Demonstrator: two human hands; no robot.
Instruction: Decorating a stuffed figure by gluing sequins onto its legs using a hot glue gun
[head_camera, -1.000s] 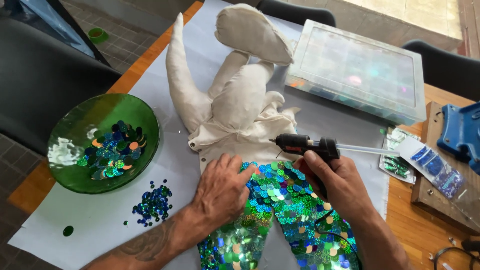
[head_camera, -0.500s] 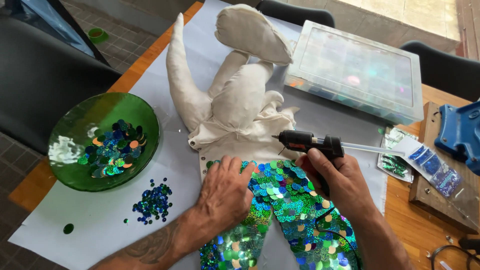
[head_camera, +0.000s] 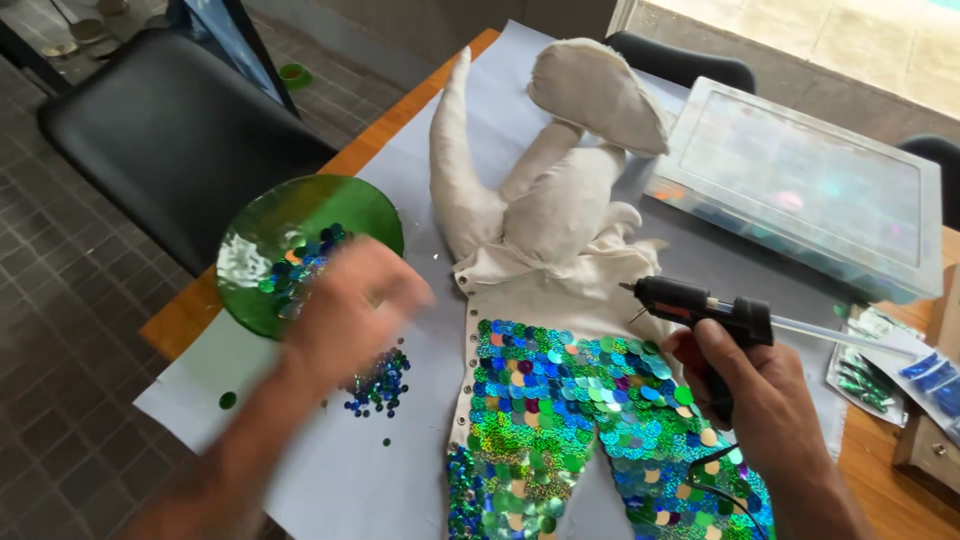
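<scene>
On the paper-covered table, the person's left hand (head_camera: 350, 310) hangs blurred over the near rim of the green glass bowl (head_camera: 262, 240) and the loose pile of sequins (head_camera: 380, 385) just beside it; the blur hides whether its fingers are spread or pinching anything. The right hand (head_camera: 745, 395) has its fingers wrapped tight around the grip of a black glue gun (head_camera: 690, 305), whose nozzle points left above the top edge of the sequinned patch (head_camera: 570, 400) on the cream fabric figure (head_camera: 545, 215). A clear plastic organiser box (head_camera: 800, 180) sits well apart at the far right.

To do this step well, the left hand should probably lift a single sequin by its edge, not a clump, while the gun stays level and off the cloth so no glue drips on finished rows. Each new sequin would best overlap the row beneath it like a scale.

Compared with a second ago, the left hand has left the sequinned patch, where it lay flat, and swung over to the bowl side; the right hand has kept the gun in nearly the same place.
</scene>
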